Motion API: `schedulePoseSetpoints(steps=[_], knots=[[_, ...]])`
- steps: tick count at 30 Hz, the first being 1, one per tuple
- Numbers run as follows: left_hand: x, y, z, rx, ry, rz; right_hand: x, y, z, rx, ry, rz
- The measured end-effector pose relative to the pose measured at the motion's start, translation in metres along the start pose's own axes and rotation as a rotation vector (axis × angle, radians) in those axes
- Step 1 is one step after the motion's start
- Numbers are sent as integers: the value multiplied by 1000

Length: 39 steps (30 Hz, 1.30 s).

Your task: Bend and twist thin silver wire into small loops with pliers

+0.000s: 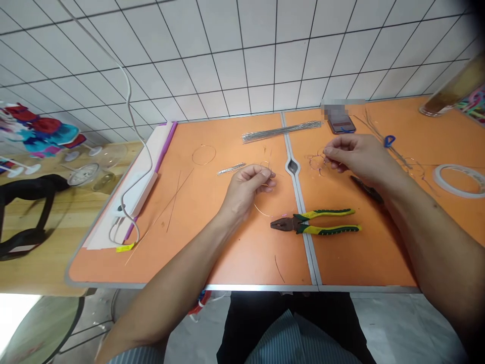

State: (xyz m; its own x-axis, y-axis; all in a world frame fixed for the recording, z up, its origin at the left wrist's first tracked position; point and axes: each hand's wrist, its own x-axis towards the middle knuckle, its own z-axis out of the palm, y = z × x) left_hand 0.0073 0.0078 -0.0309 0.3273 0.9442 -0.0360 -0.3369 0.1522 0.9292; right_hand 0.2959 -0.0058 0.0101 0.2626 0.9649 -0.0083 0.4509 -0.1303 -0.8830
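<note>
My left hand (253,183) is closed in a pinch above the middle of the orange table; a thin curved wire (261,210) shows just below it. To the right, my right hand (346,155) pinches at the edge of a small ring of thin wire (317,163). What sits between the fingertips of either hand is too fine to make out. Pliers (316,222) with yellow and green handles lie below the hands, across the table's seam. Behind the hands lies a bundle of straight wires (281,132), and a shorter bundle (231,169) is left of my left hand.
A wire ring (203,155) and long loose wires (175,197) lie at the left, near a white power strip (140,194) with a cable. Toward the right are a phone (341,121), a dark tool (366,189), a tape roll (460,181) and a glass (450,88).
</note>
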Motion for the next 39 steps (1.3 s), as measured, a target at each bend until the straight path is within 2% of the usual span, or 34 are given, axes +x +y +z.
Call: schedulePoseSetpoints(steps=[3, 5, 9, 14, 17, 19, 21, 26, 32, 39], knots=[[1, 0, 1, 2, 15, -11, 17, 18, -6, -169, -14, 89], [0, 1, 2, 15, 17, -9, 24, 28, -7, -291, 6, 93], [-3, 2, 3, 65, -16, -5, 30, 43, -7, -611, 64, -52], [-4, 1, 4, 117, -66, -14, 25, 42, -4, -776, 180, -127], [-5, 0, 5, 136, -85, -38, 7, 24, 6, -750, 286, -322], [-5, -1, 5, 153, -108, -50, -9, 9, 16, -657, 302, -586], [-6, -1, 6, 169, -133, -58, -25, -3, 26, -641, 283, -767], [-7, -3, 7, 228, -198, -37, -42, -8, 41, -760, 194, -989], [-10, -2, 8, 287, -237, -27, -32, 0, 37, -810, 201, -1041], [-10, -2, 10, 308, -204, -38, -31, -1, 33, -798, 27, -934]])
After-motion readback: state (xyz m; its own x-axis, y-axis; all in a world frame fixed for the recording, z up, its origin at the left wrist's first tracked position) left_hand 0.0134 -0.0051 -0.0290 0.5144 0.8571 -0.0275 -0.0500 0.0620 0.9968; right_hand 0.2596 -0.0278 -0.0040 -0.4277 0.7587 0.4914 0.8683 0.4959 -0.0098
